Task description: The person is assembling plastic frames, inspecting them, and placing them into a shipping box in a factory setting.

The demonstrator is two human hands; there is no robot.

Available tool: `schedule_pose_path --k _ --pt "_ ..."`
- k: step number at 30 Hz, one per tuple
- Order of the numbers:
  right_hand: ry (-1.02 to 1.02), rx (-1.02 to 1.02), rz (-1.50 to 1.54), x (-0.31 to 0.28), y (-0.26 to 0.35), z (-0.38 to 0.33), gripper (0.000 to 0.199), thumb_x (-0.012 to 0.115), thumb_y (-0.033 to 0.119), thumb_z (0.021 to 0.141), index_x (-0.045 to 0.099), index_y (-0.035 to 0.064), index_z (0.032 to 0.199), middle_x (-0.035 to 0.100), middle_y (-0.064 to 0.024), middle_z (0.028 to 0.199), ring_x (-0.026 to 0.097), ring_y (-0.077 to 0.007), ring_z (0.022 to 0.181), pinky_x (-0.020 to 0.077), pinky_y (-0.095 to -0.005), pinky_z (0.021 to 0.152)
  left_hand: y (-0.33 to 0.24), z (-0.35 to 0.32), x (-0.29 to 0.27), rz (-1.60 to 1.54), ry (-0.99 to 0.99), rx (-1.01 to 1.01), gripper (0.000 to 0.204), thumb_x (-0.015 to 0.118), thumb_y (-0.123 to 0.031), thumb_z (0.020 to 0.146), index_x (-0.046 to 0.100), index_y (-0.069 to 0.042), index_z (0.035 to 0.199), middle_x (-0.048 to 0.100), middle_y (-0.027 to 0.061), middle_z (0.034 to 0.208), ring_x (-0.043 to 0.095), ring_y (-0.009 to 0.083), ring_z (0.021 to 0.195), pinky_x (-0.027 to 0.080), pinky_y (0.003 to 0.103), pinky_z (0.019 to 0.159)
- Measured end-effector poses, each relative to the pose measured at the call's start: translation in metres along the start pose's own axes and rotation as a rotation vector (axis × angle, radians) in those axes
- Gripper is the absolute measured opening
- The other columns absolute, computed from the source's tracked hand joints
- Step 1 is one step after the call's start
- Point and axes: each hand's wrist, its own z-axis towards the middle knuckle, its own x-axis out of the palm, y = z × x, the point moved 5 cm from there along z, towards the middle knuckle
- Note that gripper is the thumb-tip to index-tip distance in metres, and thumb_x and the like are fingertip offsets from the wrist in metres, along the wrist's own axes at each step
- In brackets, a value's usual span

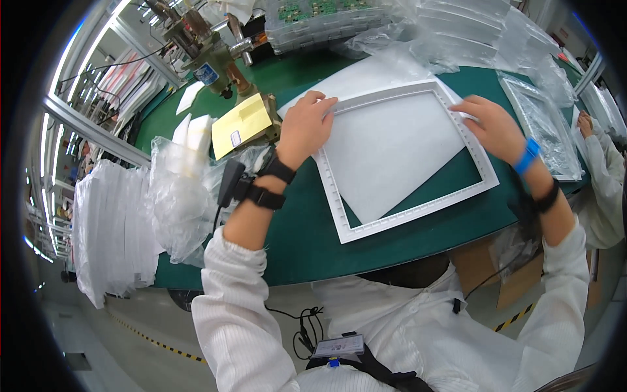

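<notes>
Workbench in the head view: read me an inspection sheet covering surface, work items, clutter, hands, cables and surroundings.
Surface: green tabletop, partly covered.
Work items: white rectangular frame, lying over a white sheet.
Clutter: yellow card, clear plastic bags, green circuit boards.
Hands: left hand at the frame's upper-left corner, right hand at its upper right; grip unclear.
Cables: black cable, looped below the table edge.
Surroundings: co-worker's hand at far right; striped floor tape.
</notes>
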Motion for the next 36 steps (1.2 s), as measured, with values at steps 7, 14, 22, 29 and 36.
schedule_pose_path --k 7,14,22,29,36 --pt "-0.116 0.197 -0.250 0.023 -0.078 0.052 0.029 0.057 0.009 0.087 0.064 0.0055 0.115 0.062 -0.0162 0.109 0.060 -0.0366 0.102 0.0489 -0.0417 0.090 -0.007 0.013 0.027 -0.134 0.008 -0.118 0.028 0.057 -0.011 0.088 0.070 -0.014 0.112 0.066 0.0076 0.097 0.064 0.0291 0.087 0.050 0.041 0.076" --pt "-0.289 0.349 -0.238 0.009 -0.102 -0.041 0.026 0.057 0.011 0.088 0.063 0.0062 0.113 0.063 -0.0153 0.106 0.062 -0.0346 0.096 0.0511 -0.0428 0.082 -0.011 0.016 0.021 -0.118 -0.021 -0.084 0.029 0.057 -0.009 0.089 0.069 -0.013 0.115 0.067 0.0112 0.100 0.064 0.0322 0.081 0.051 0.037 0.073" --pt "-0.349 0.393 0.182 0.029 -0.040 -0.112 0.019 0.061 0.015 0.092 0.067 -0.0002 0.102 0.065 -0.0130 0.087 0.062 -0.0251 0.074 0.0491 -0.0323 0.068 0.028 -0.005 0.028 -0.368 -0.241 -0.330 0.029 0.055 -0.012 0.090 0.067 -0.004 0.114 0.066 0.0159 0.110 0.063 0.0316 0.102 0.048 0.034 0.090" --pt "-0.452 0.463 0.267 0.048 -0.039 -0.131 0.026 0.066 0.023 0.089 0.067 -0.0011 0.099 0.065 -0.0166 0.086 0.063 -0.0308 0.075 0.0493 -0.0374 0.068 0.043 -0.006 0.045 -0.537 -0.188 -0.387 0.030 0.055 -0.012 0.091 0.066 -0.001 0.116 0.068 0.0146 0.114 0.062 0.0262 0.109 0.045 0.033 0.097" --pt "-0.621 0.474 0.589 0.025 -0.022 -0.124 0.024 0.064 0.020 0.091 0.071 0.0049 0.108 0.062 -0.0099 0.085 0.059 -0.0189 0.078 0.0472 -0.0307 0.072 0.038 -0.020 0.002 -0.875 -0.309 -0.603 0.029 0.056 -0.018 0.095 0.066 -0.001 0.116 0.064 0.0089 0.111 0.061 0.0157 0.096 0.053 0.029 0.080"
